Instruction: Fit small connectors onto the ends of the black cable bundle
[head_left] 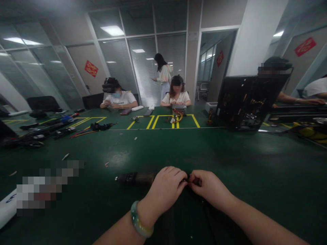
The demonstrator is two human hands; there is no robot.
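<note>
My left hand is closed, thumb and fingertips pinched round a small dark piece that I cannot make out. Fingertip to fingertip with it, my right hand pinches at the same spot; what it grips is hidden. A dark cylindrical tool with a metal tip, like an electric screwdriver, lies on the green tabletop, its tip to the left. Its other end passes behind my left hand, and I cannot tell whether the hand touches it. A green bangle circles my left wrist.
Dark cables and parts lie at the far left. A black computer case stands at the back right. Across the table, two seated people work, one near a grey box with coloured wires. Blurred-out items lie at the near left beside a white object.
</note>
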